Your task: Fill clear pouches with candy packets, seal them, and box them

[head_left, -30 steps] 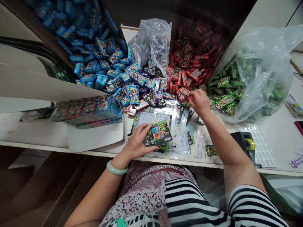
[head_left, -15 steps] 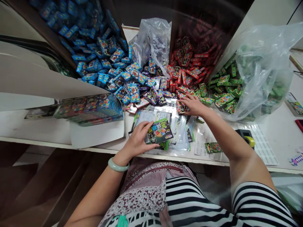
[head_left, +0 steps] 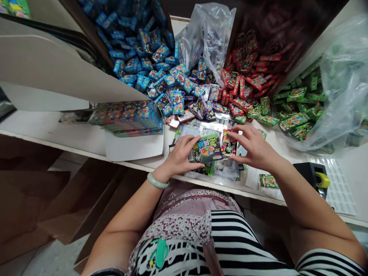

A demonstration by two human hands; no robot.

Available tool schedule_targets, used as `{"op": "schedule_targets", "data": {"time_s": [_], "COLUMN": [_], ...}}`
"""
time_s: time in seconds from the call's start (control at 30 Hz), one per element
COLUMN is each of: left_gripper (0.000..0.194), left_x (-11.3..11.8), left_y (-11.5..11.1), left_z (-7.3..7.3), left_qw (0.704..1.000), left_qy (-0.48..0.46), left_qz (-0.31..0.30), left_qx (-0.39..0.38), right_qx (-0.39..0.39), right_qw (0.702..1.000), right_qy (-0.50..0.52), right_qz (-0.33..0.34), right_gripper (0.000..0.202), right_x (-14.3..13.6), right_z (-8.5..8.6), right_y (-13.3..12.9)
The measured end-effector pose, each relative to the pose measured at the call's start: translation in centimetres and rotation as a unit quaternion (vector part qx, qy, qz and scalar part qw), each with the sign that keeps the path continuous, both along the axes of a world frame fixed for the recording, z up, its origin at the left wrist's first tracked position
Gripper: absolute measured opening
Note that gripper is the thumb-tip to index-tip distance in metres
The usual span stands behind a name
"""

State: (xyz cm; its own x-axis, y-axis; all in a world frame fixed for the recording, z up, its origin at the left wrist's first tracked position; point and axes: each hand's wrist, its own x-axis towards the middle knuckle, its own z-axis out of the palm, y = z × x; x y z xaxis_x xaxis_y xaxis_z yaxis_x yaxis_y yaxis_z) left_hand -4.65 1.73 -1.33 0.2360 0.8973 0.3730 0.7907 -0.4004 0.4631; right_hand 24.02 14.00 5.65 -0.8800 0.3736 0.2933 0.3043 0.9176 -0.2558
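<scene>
My left hand (head_left: 181, 155), with a pale green bangle on the wrist, grips a black and green printed packet (head_left: 207, 150) by its left side, thumb below and fingers above. At the packet's right edge is a small red candy box (head_left: 229, 144), held between the fingers and thumb of my right hand (head_left: 253, 147). Under both hands lie clear plastic sleeves (head_left: 227, 171) and more black and green printed pieces, partly covered. Just beyond are small purple boxes (head_left: 201, 108) in a loose heap.
Blue boxes (head_left: 161, 53) spill from a carton at back left, red boxes (head_left: 261, 80) from another at back right. Green boxes (head_left: 299, 119) sit in a clear bag at right. A tape dispenser (head_left: 312, 174) stands near my right forearm; a white display carton (head_left: 135, 147) stands left.
My right hand has drawn back from the heap towards the left hand, bringing a red box beside the packet. My left hand keeps its hold. The camera view has shifted.
</scene>
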Motion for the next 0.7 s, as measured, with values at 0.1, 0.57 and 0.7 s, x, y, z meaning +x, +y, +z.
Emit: {"op": "schedule_targets", "data": {"time_s": [0.1,0.57,0.7], "left_gripper": [0.100,0.102,0.102], "left_x": [0.4,1.1,0.7], "left_y": [-0.2,-0.8,-1.3], "left_z": [0.2,0.0,0.3], "left_qw": [1.000,1.000,0.999], "left_qy": [0.009,-0.021,-0.046], "left_qz": [-0.014,-0.008,0.008], "left_qx": [0.016,0.014,0.011], "right_qx": [-0.025,-0.191,-0.267], "right_qw": [0.998,0.979,0.938], "right_qy": [-0.025,0.066,0.177], "right_qz": [0.050,-0.014,-0.130], "right_gripper": [0.072,0.046,0.033], "right_x": [-0.2,-1.7,-3.7], "right_z": [-0.2,-1.5,-2.9], "right_y": [-0.4,-2.9,0.8]}}
